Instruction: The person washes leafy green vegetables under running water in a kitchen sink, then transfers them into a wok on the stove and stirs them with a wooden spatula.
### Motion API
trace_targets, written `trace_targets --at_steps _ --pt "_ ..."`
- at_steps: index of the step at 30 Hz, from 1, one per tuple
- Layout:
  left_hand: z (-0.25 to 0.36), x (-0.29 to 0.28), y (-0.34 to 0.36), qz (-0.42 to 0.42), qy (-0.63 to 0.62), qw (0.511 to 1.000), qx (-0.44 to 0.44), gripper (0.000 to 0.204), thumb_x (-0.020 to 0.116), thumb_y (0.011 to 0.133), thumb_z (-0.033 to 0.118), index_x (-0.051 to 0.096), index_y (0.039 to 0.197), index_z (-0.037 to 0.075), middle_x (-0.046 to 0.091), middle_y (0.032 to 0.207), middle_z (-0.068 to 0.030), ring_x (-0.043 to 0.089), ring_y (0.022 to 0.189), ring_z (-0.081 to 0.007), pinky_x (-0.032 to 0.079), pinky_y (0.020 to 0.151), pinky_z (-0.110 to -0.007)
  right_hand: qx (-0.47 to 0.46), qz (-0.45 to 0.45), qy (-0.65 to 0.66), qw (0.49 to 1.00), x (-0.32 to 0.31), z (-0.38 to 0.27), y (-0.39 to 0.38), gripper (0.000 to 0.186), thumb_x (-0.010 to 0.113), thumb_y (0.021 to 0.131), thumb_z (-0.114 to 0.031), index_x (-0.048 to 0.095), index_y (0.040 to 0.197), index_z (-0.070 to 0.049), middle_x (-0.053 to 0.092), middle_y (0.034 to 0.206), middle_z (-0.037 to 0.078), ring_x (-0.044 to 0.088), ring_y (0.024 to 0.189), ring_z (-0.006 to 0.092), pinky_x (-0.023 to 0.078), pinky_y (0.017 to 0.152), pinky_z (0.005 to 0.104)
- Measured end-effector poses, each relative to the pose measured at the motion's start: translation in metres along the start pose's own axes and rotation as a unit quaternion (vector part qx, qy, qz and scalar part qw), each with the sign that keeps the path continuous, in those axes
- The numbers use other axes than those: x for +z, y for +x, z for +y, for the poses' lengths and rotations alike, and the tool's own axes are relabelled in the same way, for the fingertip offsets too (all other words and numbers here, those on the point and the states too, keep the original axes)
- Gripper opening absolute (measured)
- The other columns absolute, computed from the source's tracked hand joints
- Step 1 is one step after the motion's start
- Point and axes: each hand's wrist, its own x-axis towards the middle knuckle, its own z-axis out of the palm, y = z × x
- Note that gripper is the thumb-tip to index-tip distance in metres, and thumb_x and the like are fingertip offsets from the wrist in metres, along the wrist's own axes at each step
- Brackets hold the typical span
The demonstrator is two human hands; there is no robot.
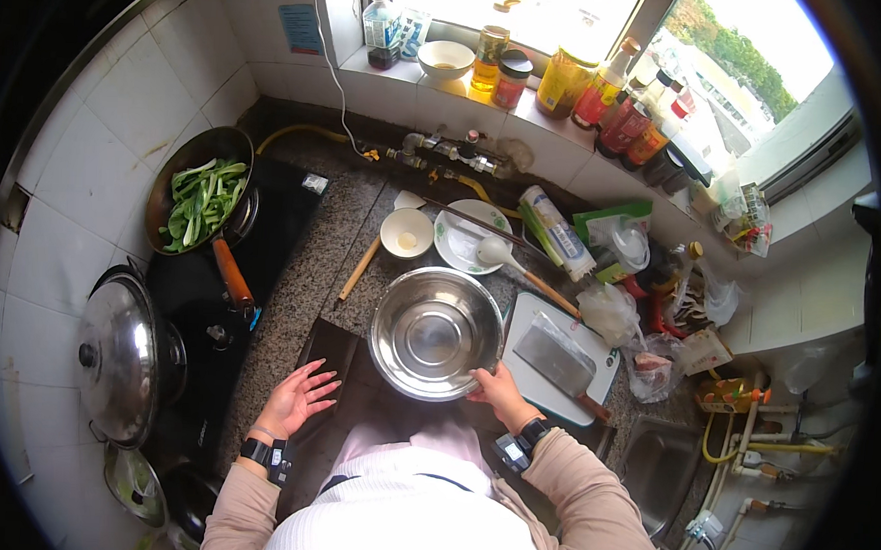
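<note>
My right hand [499, 391] grips the near right rim of a stainless steel basin [435, 334], which has nothing in it and hangs partly over the counter's front edge. To its left my left hand [299, 399] is held in the air, fingers spread, touching nothing. Right of the basin a cleaver [555, 354] lies flat on a white cutting board [599, 380]. Behind the basin are a small bowl [406, 232], a white plate [459, 227] and a ladle [496, 251] resting across the plate. A wooden-handled utensil [359, 269] lies beside the small bowl.
At left, a wok [158, 214] of chopped greens [206, 196] sits on the black stove [266, 208], its handle [232, 274] toward me. Nearer stands a lidded pot [118, 354]. Bottles and jars [596, 95] line the windowsill. Bags [611, 312] crowd the right, above a sink [653, 471].
</note>
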Motion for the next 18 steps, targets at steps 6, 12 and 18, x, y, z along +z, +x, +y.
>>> trace_targets --at_steps 6,12,18 --pt "-0.011 0.032 0.001 0.05 0.001 0.999 0.004 0.044 0.044 0.103 0.031 0.044 0.142 0.009 0.055 0.133 -0.0143 0.057 0.121 -0.0283 0.055 0.091 -0.041 0.012 -0.07 0.02 0.997 -0.012 -0.02 0.023 0.042 0.068 0.092 -0.029 0.049 0.122 -0.006 0.068 0.092 0.011 0.069 0.073 0.0187 0.056 0.061 0.0285" --pt "-0.027 0.051 0.007 0.086 -0.01 0.996 0.003 0.044 0.042 0.103 0.027 0.042 0.143 0.008 0.055 0.132 -0.0152 0.056 0.122 -0.0303 0.053 0.095 -0.046 -0.337 0.196 -0.37 0.843 -0.117 -0.063 0.068 0.025 0.073 0.081 -0.02 0.069 0.102 -0.008 0.066 0.094 0.01 0.064 0.074 0.0255 0.052 0.068 0.0359" --pt "-0.03 0.056 0.003 0.125 -0.032 0.991 0.027 0.043 0.044 0.103 0.028 0.043 0.142 0.008 0.055 0.132 -0.0147 0.056 0.122 -0.03 0.052 0.096 -0.045 -0.403 0.268 -0.598 0.639 -0.196 -0.091 0.104 0.036 0.068 0.071 -0.007 0.064 0.106 -0.008 0.06 0.101 0.008 0.053 0.102 0.0308 0.043 0.088 0.0427"
